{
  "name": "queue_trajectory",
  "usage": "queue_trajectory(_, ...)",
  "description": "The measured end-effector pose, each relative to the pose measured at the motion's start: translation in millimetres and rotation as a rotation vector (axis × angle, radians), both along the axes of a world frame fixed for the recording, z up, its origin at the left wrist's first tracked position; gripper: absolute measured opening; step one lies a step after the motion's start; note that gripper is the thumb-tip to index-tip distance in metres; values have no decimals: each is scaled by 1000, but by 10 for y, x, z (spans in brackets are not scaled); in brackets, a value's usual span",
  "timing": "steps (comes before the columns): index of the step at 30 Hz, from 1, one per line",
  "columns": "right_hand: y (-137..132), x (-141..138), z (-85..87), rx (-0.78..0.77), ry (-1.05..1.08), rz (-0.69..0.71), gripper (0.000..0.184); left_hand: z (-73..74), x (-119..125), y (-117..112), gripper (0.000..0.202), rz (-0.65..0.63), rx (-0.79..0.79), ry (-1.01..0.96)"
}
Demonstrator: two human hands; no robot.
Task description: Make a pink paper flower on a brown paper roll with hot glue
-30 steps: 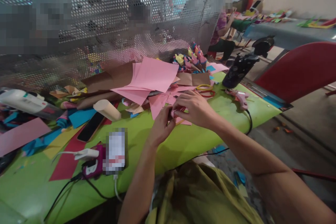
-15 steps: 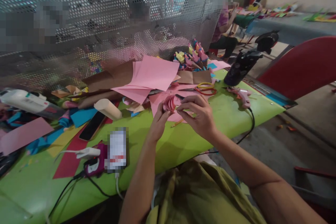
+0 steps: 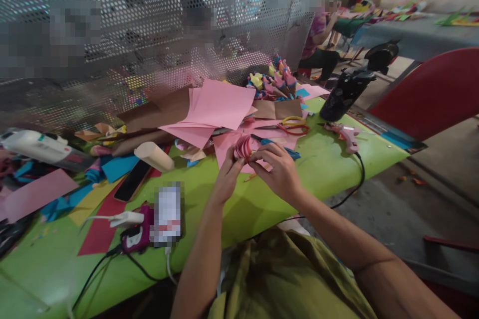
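Above the front of the green table (image 3: 202,214), a rolled, layered strip of pink and red paper (image 3: 243,147) is held up between my hands. My left hand (image 3: 226,175) is closed around its left side, thumb in front. The fingers of my right hand (image 3: 277,167) are pinched at the roll's right edge; what exactly lies between these fingertips is too small to tell. Behind my right hand lies a blue-handled tool (image 3: 289,150), partly hidden. Pink paper sheets (image 3: 224,102) are stacked just beyond the roll, and scissors with yellow and red handles (image 3: 294,125) rest on paper there.
A pink glue gun (image 3: 349,137) and a black bottle (image 3: 346,93) stand to the right. On the left are a power strip (image 3: 138,229) with cables, a phone (image 3: 132,180), a paper roll (image 3: 154,156) and coloured paper. A perforated metal panel (image 3: 149,25) closes off the back.
My right hand has shifted slightly down and left against the paper roll, uncovering the blue-handled tool behind it. The left hand still holds the roll in nearly the same place.
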State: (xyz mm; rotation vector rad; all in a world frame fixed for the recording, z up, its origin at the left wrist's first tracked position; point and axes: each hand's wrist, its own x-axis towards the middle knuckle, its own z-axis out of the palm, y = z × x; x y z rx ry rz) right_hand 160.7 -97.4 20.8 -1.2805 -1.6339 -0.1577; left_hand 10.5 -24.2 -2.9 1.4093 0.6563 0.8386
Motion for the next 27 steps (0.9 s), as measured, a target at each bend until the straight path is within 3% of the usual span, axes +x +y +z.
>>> queue_trajectory(8, -12, 1, 27, -54, -9, 22, 11, 40, -30, -15, 55, 12, -65, 70)
queue_trajectory(18, -22, -60, -35, -69, -62, -36, 15, 87, -19, -10, 51, -64, 82, 60)
queue_trajectory(27, -32, 27, 93, -89, -52, 41, 11, 68, 1, 8, 52, -102, 86, -25)
